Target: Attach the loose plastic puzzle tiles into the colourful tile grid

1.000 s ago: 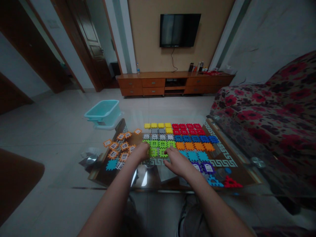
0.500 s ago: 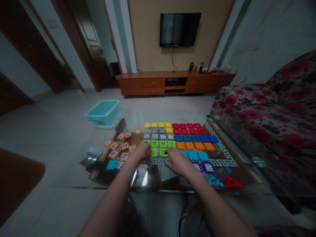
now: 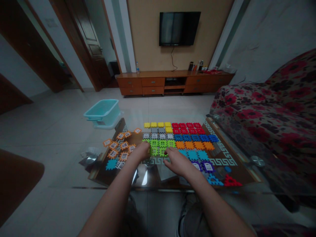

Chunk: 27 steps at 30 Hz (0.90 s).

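Observation:
A glass coffee table (image 3: 172, 184) bears a mat of joined plastic puzzle tiles in coloured rows: yellow (image 3: 158, 125), red (image 3: 186, 127), blue (image 3: 195, 138), orange (image 3: 195, 145), teal (image 3: 196, 154) and green tiles (image 3: 160, 144). My left hand (image 3: 140, 152) rests on the left end of the green tiles, fingers curled on their edge. To the right of those tiles my right hand (image 3: 178, 162) presses down, its fingertips touching a green tile. Loose orange window tiles (image 3: 118, 146) lie to the left of my left hand.
A teal plastic tub (image 3: 102, 111) stands on the floor beyond the table's left corner. A floral sofa (image 3: 271, 112) runs along the right side. A wooden TV cabinet (image 3: 172, 82) and a wall TV (image 3: 179, 28) stand at the back. Purple, blue and red tiles (image 3: 217, 176) lie near the table's front right.

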{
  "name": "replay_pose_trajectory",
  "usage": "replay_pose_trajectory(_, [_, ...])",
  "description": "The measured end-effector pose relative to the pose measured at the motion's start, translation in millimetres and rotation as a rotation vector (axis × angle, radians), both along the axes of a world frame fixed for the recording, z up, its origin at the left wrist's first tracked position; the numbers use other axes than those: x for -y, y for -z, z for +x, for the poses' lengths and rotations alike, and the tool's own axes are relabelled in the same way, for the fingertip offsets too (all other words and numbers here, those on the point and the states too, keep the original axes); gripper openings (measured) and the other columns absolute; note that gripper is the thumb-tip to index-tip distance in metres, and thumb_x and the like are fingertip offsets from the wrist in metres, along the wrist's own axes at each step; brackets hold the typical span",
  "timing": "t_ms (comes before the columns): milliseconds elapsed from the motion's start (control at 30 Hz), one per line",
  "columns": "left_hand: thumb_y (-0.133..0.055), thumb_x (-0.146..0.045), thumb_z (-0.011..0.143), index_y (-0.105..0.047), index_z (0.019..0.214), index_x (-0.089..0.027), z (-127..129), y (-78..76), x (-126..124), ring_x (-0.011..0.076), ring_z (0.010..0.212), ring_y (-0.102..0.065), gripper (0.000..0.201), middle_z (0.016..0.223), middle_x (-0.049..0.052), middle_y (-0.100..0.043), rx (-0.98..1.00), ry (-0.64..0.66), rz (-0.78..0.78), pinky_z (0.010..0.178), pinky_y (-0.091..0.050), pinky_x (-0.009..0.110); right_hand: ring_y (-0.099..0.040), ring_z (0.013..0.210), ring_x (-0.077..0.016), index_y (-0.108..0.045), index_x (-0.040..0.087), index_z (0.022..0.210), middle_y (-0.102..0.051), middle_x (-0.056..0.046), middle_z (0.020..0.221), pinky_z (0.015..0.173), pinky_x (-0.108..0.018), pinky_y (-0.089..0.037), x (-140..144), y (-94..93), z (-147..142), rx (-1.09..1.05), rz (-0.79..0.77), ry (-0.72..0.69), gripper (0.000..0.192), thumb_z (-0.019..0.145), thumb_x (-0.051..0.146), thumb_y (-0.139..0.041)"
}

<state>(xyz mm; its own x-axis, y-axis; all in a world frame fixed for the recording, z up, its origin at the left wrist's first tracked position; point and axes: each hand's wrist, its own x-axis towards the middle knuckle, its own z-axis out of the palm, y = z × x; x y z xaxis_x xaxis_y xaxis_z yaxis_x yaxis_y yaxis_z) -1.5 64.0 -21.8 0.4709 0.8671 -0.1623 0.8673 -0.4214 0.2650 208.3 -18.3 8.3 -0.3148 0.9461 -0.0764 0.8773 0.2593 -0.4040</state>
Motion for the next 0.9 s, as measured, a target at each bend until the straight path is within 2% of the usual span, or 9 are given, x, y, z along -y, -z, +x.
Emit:
replay_pose_trajectory(533, [-0.068, -0.021, 0.075, -0.066, 0.102, -0.014, -0.5, 6.7, -3.7, 0.0243, 0.101, -0.063, 0.028, 0.108, 0.013, -0.065, -0.001, 0.025, 0.002, 0.086, -0.049, 0.031, -0.059, 0.111, -0.0271, -0.063, 0.01, 0.112, -0.063, -0.016, 0.115, 0.095, -0.033, -0.043, 1.7, -2.1, -1.0, 0.033, 0.003, -0.009, 0.029, 0.089, 0.028, -0.059])
replay_pose_trajectory(900, [-0.069, -0.021, 0.073, -0.067, 0.1, -0.015, -0.2, 5.4, -3.0, 0.0237, 0.098, -0.063, 0.027, 0.105, 0.012, -0.066, 0.013, 0.019, -0.001, 0.085, -0.049, 0.03, -0.059, 0.11, -0.0268, -0.063, 0.011, 0.11, -0.064, -0.016, 0.114, 0.094, -0.034, -0.043, 1.6, -3.6, -1.3, 0.027, -0.017, -0.002, 0.028, 0.088, 0.026, -0.058])
